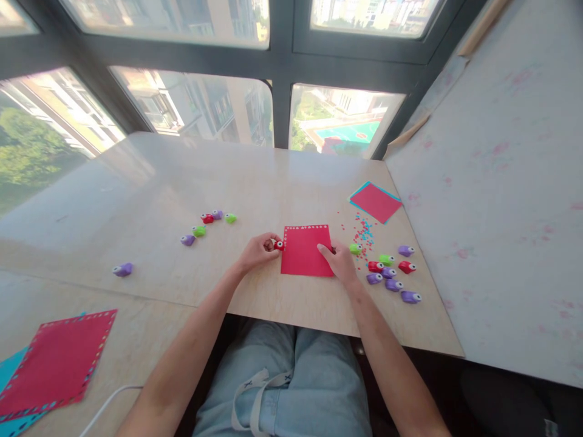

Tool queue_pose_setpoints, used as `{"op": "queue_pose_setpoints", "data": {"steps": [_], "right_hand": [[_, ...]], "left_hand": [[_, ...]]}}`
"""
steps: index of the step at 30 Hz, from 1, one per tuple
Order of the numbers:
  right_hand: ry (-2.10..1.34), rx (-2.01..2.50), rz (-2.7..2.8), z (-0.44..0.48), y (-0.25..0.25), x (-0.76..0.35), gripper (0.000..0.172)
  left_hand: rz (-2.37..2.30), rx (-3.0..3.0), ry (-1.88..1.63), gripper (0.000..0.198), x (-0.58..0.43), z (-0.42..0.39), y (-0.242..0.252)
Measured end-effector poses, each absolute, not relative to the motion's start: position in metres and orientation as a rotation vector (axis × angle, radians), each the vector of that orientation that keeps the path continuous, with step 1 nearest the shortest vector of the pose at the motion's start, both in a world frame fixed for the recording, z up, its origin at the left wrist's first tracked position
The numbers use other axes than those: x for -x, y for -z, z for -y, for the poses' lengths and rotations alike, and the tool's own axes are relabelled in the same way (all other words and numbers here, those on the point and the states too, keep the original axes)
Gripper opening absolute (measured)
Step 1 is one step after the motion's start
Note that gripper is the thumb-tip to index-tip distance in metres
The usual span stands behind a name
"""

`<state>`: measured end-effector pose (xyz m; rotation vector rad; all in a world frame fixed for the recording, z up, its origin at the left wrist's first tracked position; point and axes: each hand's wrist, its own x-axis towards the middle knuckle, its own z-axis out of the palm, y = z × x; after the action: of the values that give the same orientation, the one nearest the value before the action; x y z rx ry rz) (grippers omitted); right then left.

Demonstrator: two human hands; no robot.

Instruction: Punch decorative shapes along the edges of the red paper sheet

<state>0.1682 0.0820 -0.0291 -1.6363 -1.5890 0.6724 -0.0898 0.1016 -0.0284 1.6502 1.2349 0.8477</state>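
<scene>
A square sheet of red paper [304, 256] lies in front of me, with punched holes along its top edge and a few at the upper left side. My left hand [259, 251] grips a small red craft punch [279, 245] against the sheet's left edge. At the opposite edge, my right hand [339, 261] holds the paper, thumb on top and the other fingers mostly hidden. Just right of that hand sits a green punch [356, 249], beside scattered red and blue paper bits [364, 232].
Several purple, red and green punches [393, 284] cluster at the right, and more punches [199, 231] stand left of centre. A stack of coloured paper [377, 201] lies back right. Hole-edged red sheets [61, 358] and a white cable [109, 400] are at lower left. A wall [510, 212] bounds the right.
</scene>
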Motion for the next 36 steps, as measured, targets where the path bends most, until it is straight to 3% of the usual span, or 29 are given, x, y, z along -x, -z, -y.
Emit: {"op": "queue_pose_setpoints", "data": {"steps": [16, 23, 31, 36], "right_hand": [[-0.744, 1.597, 1.568, -0.080, 0.025, -0.167, 0.036], [-0.713, 1.638, 1.526, -0.081, 0.031, -0.169, 0.039], [-0.956, 1.534, 1.563, -0.079, 0.025, -0.170, 0.042], [-0.809, 1.613, 1.578, -0.082, 0.030, -0.169, 0.039]], "left_hand": [[-1.264, -1.190, -1.317, 0.029, 0.099, -0.077, 0.031], [-1.292, -1.257, -1.336, 0.025, 0.087, -0.057, 0.031], [-1.351, -1.208, -1.362, 0.025, 0.077, -0.039, 0.024], [-1.380, -1.241, -1.310, 0.026, 0.074, -0.034, 0.026]]}}
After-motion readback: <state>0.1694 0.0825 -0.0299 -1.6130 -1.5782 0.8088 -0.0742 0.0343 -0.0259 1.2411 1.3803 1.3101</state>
